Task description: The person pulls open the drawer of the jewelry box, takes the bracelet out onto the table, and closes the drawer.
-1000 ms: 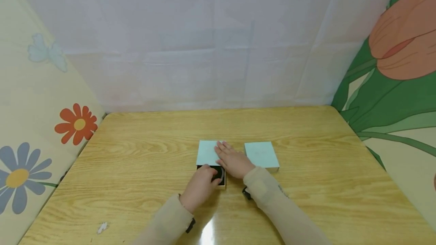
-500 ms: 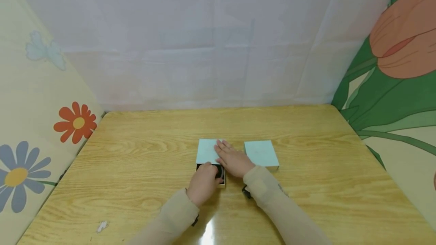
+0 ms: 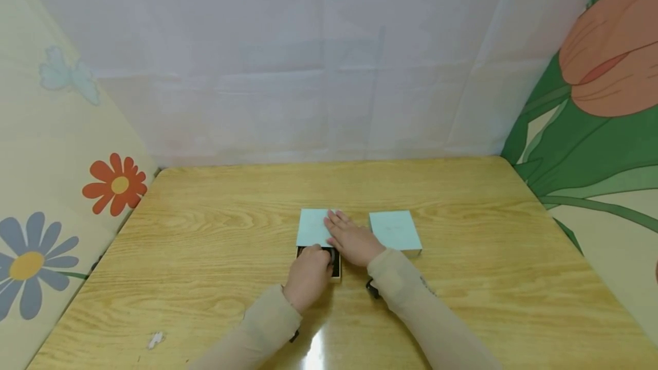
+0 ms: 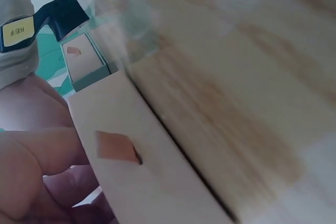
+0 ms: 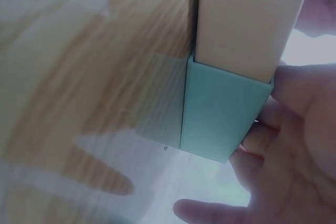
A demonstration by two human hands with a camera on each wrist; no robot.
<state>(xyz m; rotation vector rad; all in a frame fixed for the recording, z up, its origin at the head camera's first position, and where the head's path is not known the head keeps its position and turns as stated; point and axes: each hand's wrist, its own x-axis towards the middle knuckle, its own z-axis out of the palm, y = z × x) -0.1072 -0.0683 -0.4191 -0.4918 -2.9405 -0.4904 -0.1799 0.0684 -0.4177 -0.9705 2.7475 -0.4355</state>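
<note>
1. A pale blue-green, flat, four-sided box sleeve [image 3: 311,226] is lying flat near the middle of the wood-grain table [image 3: 216,256], its mouth facing the person.
2. A cream, straight-sided drawer [image 3: 335,280] with a black interior is jutting from that mouth toward the person; sleeve and drawer together are running lengthwise from the person toward the white backdrop sheet [image 3: 329,73].
3. A short brown tab [image 4: 115,146] is sticking out of the drawer's front face, whose long side is running left to right.
4. The left hand [image 3: 310,278] is reaching over the drawer with its fingers bending down inside; whether they are pinching anything is hidden. A dark curved piece [image 3: 332,257] is showing beside the fingers.
5. The right hand [image 3: 356,242] is lying across the right part of the sleeve, its fingers extending straight and slightly spread, pressing nothing between them.
6. A second pale blue-green, square-topped box [image 3: 396,230] is sitting to the right, apart from the first, its cream end also facing the person.
7. A black wristband [image 3: 372,288] is circling the right sleeve cuff.
</note>
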